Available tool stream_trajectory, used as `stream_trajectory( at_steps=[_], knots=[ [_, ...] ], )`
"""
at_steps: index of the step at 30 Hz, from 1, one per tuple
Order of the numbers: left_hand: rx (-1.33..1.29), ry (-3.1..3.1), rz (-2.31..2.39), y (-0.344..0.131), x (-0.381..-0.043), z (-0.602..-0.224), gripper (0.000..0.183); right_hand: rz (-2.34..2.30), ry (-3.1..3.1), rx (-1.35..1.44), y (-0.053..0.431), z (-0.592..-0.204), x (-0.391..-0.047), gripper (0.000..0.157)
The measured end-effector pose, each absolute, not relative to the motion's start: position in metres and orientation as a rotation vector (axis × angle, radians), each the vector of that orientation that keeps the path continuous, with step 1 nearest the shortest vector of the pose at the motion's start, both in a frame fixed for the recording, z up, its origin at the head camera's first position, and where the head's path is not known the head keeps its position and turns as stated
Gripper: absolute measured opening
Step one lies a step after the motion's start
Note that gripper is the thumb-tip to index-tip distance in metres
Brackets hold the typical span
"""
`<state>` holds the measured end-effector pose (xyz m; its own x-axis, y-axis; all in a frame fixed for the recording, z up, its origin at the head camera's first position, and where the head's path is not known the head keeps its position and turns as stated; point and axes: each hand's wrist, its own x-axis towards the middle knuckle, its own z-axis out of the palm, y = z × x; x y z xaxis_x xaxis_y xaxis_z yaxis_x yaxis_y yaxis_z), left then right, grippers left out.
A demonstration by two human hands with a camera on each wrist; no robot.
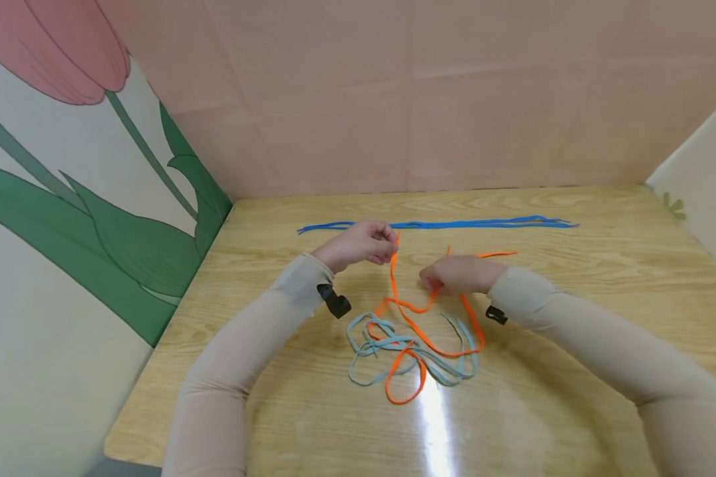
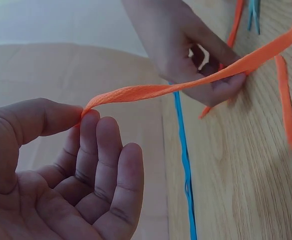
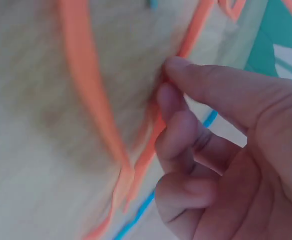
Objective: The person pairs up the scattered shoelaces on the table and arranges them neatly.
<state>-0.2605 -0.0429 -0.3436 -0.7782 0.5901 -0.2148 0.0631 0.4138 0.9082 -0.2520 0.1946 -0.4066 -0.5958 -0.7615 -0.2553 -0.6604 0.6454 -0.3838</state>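
Note:
My left hand (image 1: 364, 244) pinches the end of a flat orange shoelace (image 1: 393, 271) between thumb and forefinger, raised over the table. The left wrist view shows this lace (image 2: 140, 92) stretching toward the right side, the other fingers bent loosely. Low over the wood, my right hand (image 1: 456, 273) pinches an orange stretch with thumb and forefinger, also visible in the right wrist view (image 3: 216, 125). Below the hands, orange loops lie tangled with pale blue shoelaces (image 1: 447, 372). Whether the orange is one lace or more, I cannot tell.
Several bright blue shoelaces (image 1: 447, 225) lie straight side by side along the back of the wooden table (image 1: 310, 417). A pink panel (image 1: 406, 106) stands behind it. A wall with a painted tulip (image 1: 65, 53) is at the left, a pale wall at the right.

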Motion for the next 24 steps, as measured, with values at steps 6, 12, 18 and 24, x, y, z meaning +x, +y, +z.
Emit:
stream_trajectory(
  at_steps=[6, 12, 18, 24],
  knots=[
    [0.537, 2.162, 1.360, -0.041, -0.260, -0.343, 0.009, -0.495, 2.375, -1.280, 0.178, -0.416, -0.236, 0.012],
    [0.526, 2.172, 1.351, -0.039, -0.261, -0.343, 0.010, -0.618, 2.245, -1.234, 0.171, -0.412, -0.226, 0.005],
    [0.509, 2.165, 1.351, -0.036, -0.261, -0.344, 0.010, -0.694, 2.448, -1.058, 0.208, -0.391, -0.249, 0.012],
    [0.518, 2.160, 1.344, -0.036, -0.261, -0.344, 0.009, -0.563, 2.739, -0.825, 0.270, -0.384, -0.284, 0.011]
  ],
)
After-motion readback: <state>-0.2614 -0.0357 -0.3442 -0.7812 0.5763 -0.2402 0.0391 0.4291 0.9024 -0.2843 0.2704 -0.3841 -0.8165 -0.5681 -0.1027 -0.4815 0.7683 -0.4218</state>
